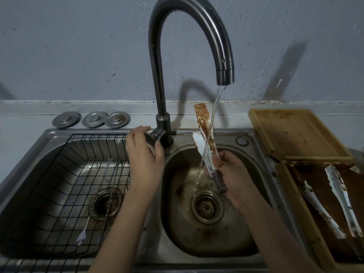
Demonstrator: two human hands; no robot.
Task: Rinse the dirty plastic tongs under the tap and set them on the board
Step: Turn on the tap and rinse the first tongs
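My right hand (231, 174) grips white plastic tongs (203, 134) near their hinge end, over the right sink basin (242, 229). The tongs point up and away, arms spread; the far arm is smeared brown, the near one mostly white. A thin stream of water (213, 113) falls from the dark tap spout (225, 75) and runs across the tongs. My left hand (143, 152) is wrapped around the tap's handle (156, 134) at the base of the tap. A bare wooden board (295, 133) lies on the counter at the right, behind the sink rim.
A second wooden tray (295, 196) at the right front holds two more dirty white tongs (342, 200). The left basin has a black wire rack (59, 194) with thin metal forks (106, 170). Three metal lids (92, 119) lie behind it.
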